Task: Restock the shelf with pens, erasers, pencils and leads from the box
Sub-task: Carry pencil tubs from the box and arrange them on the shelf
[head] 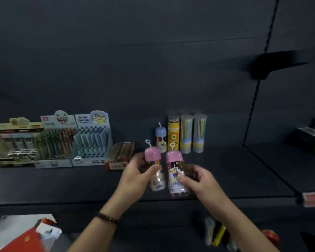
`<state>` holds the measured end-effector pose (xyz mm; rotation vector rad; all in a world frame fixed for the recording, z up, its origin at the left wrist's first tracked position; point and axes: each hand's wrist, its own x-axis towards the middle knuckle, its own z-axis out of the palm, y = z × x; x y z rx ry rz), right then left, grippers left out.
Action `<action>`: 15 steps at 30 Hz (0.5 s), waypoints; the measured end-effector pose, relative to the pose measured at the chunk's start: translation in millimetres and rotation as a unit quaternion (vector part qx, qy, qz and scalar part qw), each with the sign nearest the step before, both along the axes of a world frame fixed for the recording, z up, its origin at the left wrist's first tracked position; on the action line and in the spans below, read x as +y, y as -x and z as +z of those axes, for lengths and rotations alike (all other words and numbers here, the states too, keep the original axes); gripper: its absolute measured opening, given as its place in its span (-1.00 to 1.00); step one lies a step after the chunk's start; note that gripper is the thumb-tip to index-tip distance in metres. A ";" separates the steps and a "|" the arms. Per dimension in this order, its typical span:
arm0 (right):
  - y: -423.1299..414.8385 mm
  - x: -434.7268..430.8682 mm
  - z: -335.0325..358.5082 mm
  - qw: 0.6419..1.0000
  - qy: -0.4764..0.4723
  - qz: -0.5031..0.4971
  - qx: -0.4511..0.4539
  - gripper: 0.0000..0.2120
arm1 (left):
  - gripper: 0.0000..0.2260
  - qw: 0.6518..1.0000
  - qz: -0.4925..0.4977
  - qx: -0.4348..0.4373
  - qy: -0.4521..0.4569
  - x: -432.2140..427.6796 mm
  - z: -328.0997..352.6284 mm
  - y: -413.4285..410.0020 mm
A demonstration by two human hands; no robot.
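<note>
My left hand (pixel 135 176) grips a clear bottle-shaped pencil tube with a pink cap (pixel 154 161), tilted a little left. My right hand (pixel 198 180) grips a second pink-capped tube (pixel 175 170) beside it. Both tubes hover above the front part of the dark shelf (pixel 225 171). Behind them on the shelf stand a blue-capped tube (pixel 161 137), a yellow pencil tube (pixel 173 132) and two clear tubes of coloured sticks (pixel 193 133).
Pen display boxes (pixel 73 140) and a flat red box (pixel 119 155) line the shelf's left half. Dark boxes (pixel 309 139) sit on the neighbouring shelf at right. Below, at left, lies red and white packaging (pixel 25 235); more tubes (pixel 216 233) lie at lower right.
</note>
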<state>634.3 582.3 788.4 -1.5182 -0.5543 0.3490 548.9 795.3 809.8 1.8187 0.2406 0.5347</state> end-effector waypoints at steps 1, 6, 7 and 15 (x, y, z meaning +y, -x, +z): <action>-9.6 12.1 -1.1 1.000 0.022 -0.011 -0.020 -0.75 | -0.70 0.999 0.012 0.008 -0.033 18.7 0.5 -14.9; -45.9 70.9 -19.2 0.989 0.102 -0.072 -0.075 -0.70 | -0.68 0.982 0.062 0.044 -0.174 98.1 3.6 -83.3; -49.1 81.2 -22.4 0.986 0.114 -0.086 -0.084 -0.71 | -0.68 0.981 0.058 0.046 -0.177 108.5 5.5 -93.5; -54.8 132.3 -30.1 0.955 0.188 -0.139 -0.182 -0.61 | -0.65 0.979 -0.005 0.076 -0.187 154.1 -9.7 -164.1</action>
